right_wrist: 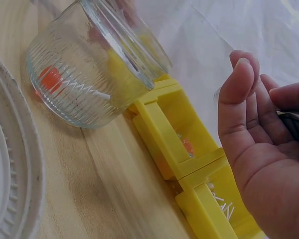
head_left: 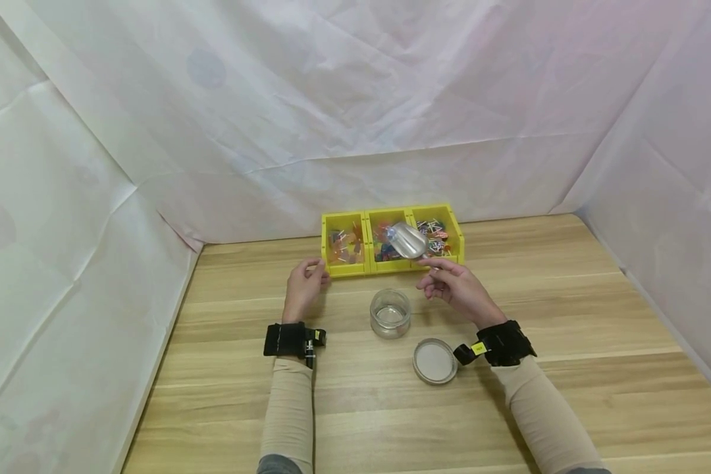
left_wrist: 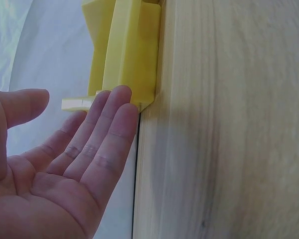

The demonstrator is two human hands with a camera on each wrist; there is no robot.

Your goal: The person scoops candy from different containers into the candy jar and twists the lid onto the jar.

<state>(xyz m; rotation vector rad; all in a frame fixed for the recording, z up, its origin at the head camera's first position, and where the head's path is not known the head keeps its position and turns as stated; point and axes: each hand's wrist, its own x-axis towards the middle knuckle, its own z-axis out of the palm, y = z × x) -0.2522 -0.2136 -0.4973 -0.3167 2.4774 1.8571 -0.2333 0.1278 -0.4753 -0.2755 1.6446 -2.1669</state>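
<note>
Glass jar (head_left: 390, 313), round lid (head_left: 434, 361), wooden table (head_left: 569, 395), perhaps white sheeting (head_left: 355, 99).

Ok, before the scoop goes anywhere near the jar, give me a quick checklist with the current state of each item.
1. Glass jar uncapped, lid lying apart on the table: ok.
2. Jar upright, mouth free: ok.
3. Right hand grips the metal scoop handle: ok.
4. Left hand steadies the yellow bins, straight fingers on the left end: ok.
5. Scoop loaded: cannot tell, only some blue shows inside.
6. Jar contents: one lollipop seen in the right wrist view; ok.
</note>
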